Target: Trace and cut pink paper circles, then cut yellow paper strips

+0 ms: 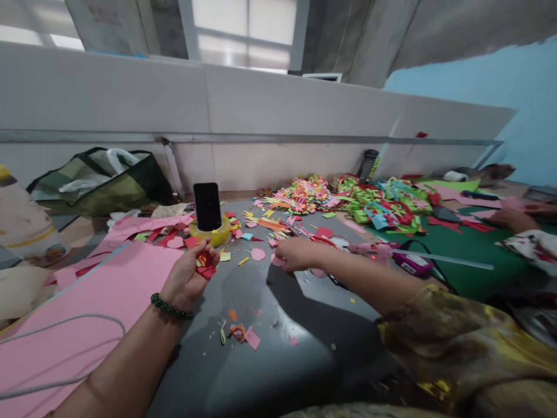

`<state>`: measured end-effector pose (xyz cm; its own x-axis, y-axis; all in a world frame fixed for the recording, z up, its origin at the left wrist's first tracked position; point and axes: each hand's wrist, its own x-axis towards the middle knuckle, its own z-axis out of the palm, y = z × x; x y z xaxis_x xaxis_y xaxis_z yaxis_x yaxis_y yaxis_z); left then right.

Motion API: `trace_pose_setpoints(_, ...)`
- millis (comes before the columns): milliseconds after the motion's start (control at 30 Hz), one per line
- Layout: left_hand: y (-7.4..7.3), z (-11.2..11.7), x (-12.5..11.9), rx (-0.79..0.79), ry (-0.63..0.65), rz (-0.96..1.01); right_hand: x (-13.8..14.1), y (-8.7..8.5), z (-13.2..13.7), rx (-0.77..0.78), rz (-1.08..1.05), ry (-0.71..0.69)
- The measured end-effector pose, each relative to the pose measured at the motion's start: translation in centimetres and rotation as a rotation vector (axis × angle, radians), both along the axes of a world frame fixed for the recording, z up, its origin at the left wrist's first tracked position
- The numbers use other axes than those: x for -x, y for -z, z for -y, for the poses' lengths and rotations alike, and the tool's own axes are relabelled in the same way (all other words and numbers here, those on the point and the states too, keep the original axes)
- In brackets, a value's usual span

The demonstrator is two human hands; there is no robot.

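My left hand point(194, 270), palm up with a green bead bracelet at its wrist, curls around red and orange paper scraps point(206, 268). Just beyond it, a dark phone point(208, 207) stands upright in a roll of yellow tape point(217, 233). My right hand point(292, 255) reaches down to the grey tabletop, its fingertips closed at a pink paper circle point(277, 260). A second pink circle point(258, 254) lies to its left. Under the right forearm, red-handled scissors point(324, 241) are partly covered. Small yellow, orange and pink cut pieces point(267, 223) are scattered beyond the hands.
Pink paper sheets point(117, 290) and a grey cable point(87, 318) lie at left, near a green bag point(104, 180). Colourful paper flowers point(304, 194) and green paper loops point(383, 200) are heaped at the back. A co-worker's hand point(513, 219) works at the right over green sheeting.
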<state>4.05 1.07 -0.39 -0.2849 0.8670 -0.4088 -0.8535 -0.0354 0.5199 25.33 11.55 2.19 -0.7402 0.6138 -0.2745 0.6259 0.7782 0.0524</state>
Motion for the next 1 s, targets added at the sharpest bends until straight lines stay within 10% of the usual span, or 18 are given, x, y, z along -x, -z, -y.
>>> trace_pose_setpoints(167, 0.4, -0.1, 0.0, -0.028, 0.059, -0.037, -0.3, 2.4, 1.3, -0.143, 0.013, 0.009)
trace_pose_setpoints(367, 0.9, -0.1, -0.2, -0.018, 0.103, -0.089, -0.1, 1.0, -0.3, -0.197, -0.167, 0.136)
trace_pose_setpoints(833, 1.1, -0.3, -0.1, -0.025, 0.145, -0.162, 4.8, 2.6, -4.6, 0.239, -0.186, 0.091)
trace_pose_setpoints(1000, 0.9, -0.2, 0.1, -0.037, 0.158, -0.173, 3.3, -0.1, -5.4, 0.311, -0.304, 0.132)
